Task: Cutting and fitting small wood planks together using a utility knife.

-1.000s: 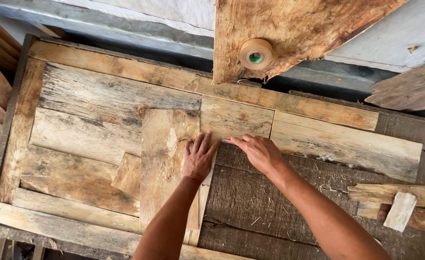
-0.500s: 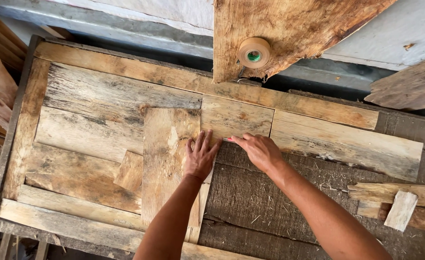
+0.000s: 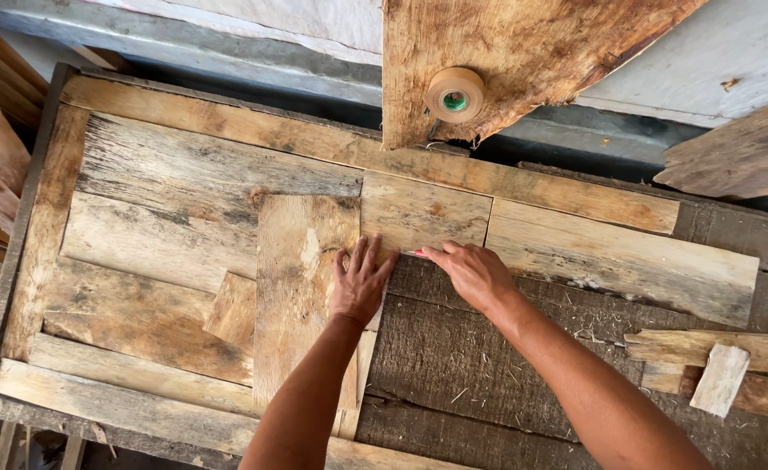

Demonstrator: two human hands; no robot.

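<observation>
Little has moved in the last second: both forearms have stayed where they were, and only the whole bench [image 3: 184, 426] has drifted slightly in my view, so I read this as holding steady on a mark rather than shifting wood. Nearest me, my left hand [image 3: 360, 283] lies flat with its fingers [image 3: 355, 258] spread, pressing on the upright plank [image 3: 301, 287]. That plank rests on the other boards near the middle of the bench, its long axis running from 6 to 12 o'clock, its far end butted beside the short board [image 3: 426, 213]. At 3 o'clock from it, my right hand [image 3: 474, 274] has its fingers pressed together on something thin with a red tip; I cannot tell what it is. Farther off, at 12 o'clock, a roll of tape [image 3: 454, 95] sits on a rough slab [image 3: 523, 52].
</observation>
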